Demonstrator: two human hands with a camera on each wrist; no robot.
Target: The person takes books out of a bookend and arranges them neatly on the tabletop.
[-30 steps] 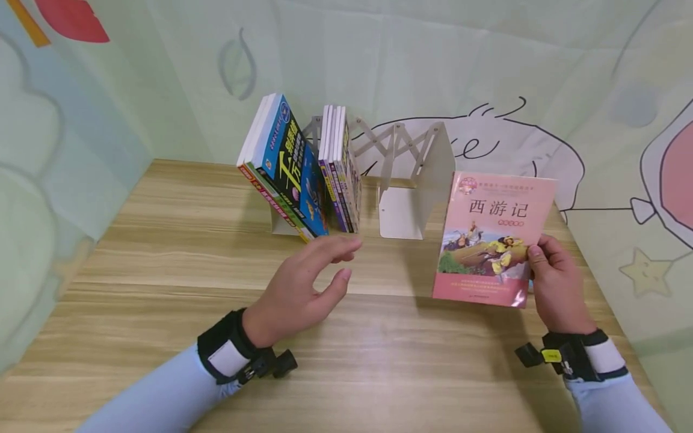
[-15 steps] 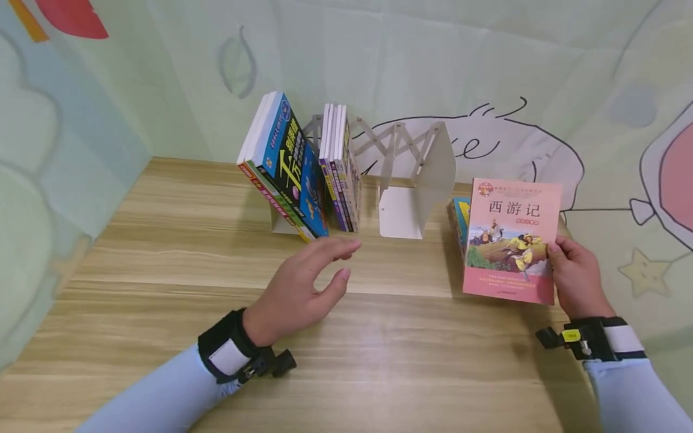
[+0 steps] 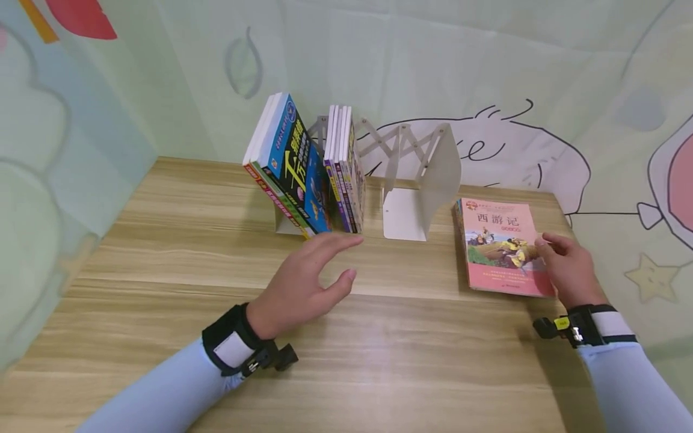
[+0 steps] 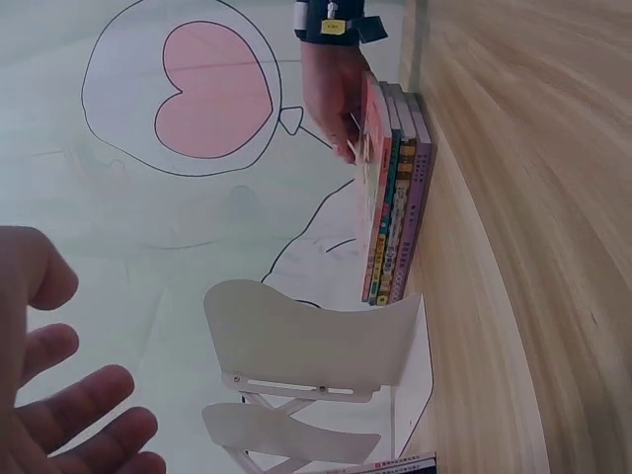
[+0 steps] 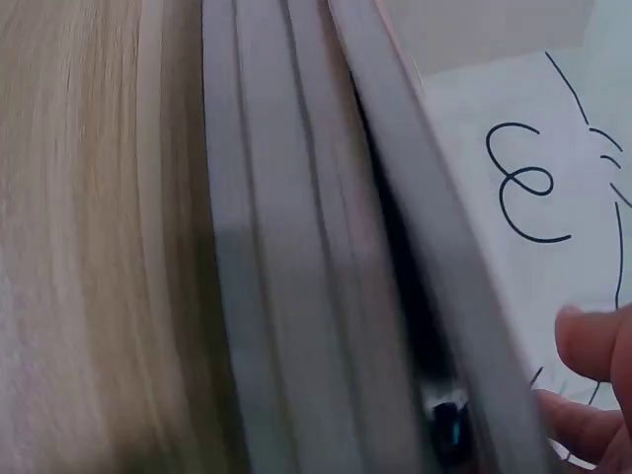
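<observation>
In the head view, a pink book (image 3: 500,248) with a cartoon cover lies on top of a small stack at the right of the table. My right hand (image 3: 571,270) is at its right edge, thumb and fingers close over the cover. The right wrist view shows the book's near edge raised slightly off the books (image 5: 296,257) below, with thumb (image 5: 588,341) and fingers on the cover side. The left wrist view shows the stack's coloured spines (image 4: 400,217). My left hand (image 3: 300,285) hovers over the table's middle, fingers relaxed and holding nothing.
An expandable white bookend rack (image 3: 441,174) stands at the back. Tall books (image 3: 289,171) lean left in it, beside several thin upright books (image 3: 343,174). Its right section shows a bare white base plate (image 3: 405,215). A printed cloth (image 3: 189,78) hangs behind the wooden table (image 3: 390,361).
My right hand has moved the pink book rightward, then down and back left onto the stack, its fingers loosening from the edge. My left hand has stayed nearly still.
</observation>
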